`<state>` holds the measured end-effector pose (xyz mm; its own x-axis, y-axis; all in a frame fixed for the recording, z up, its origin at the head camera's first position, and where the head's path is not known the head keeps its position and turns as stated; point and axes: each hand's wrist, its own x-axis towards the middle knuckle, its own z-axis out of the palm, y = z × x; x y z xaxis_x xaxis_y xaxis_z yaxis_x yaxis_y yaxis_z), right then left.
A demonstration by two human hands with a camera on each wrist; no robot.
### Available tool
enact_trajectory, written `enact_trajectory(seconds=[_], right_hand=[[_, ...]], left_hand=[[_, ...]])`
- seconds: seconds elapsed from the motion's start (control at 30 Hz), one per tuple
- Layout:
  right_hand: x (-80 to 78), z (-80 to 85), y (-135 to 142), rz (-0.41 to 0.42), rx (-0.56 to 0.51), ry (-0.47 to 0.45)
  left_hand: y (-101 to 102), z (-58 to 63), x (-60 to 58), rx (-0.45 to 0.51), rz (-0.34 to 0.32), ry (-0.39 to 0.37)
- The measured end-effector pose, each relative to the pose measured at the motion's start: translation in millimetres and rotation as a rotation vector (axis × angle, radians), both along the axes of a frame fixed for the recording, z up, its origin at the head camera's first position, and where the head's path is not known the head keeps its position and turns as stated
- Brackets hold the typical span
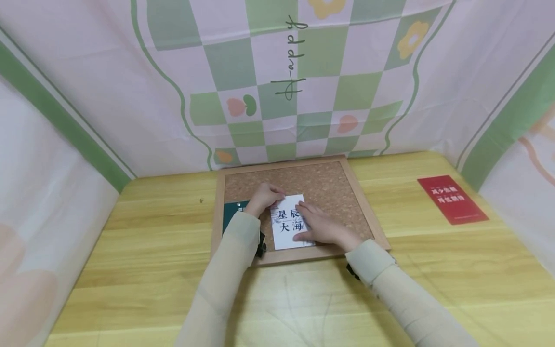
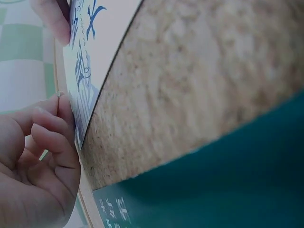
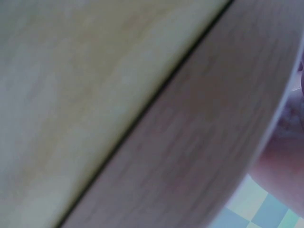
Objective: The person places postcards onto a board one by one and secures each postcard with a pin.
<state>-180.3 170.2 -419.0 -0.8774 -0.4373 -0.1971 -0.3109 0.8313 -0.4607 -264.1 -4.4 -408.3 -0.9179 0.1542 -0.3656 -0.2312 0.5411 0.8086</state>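
Observation:
A white card with dark lettering lies on the cork face of a wood-framed corkboard. At the card's top edge is my left hand. Its thumb and index fingertips pinch a tiny pin-like thing, mostly hidden, in the left wrist view; the other fingers are curled. My right hand rests over the card's right side with fingers spread and fairly straight. Left of the white card, a green card with a small shiny spot near its top is partly covered by my left forearm.
A red card with white lettering lies on the yellow wood-grain table, to the right of the board. Patterned cloth hangs behind the table and on both sides. The board's lower frame edge fills much of the right wrist view.

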Motion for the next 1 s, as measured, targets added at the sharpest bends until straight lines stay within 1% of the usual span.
enact_trajectory(seconds=[0.2,0.43,0.77,1.0], right_hand=[[-0.1,1.7,0.1,-0.001,0.001,0.002],[-1.1,2.4,-0.3,-0.005,-0.001,-0.001],[0.3,1.8,-0.7,-0.001,-0.003,-0.013],[0.4,1.9,0.0,0.001,0.001,-0.005]], left_hand=[[1.1,2.7,-0.6,-0.041,0.006,0.001],[3.1,1.0,-3.6,-0.051,0.029,-0.007],[3.4,4.1,2.0,-0.075,0.005,0.028],[3.5,5.9,3.6,-0.075,0.004,0.027]])
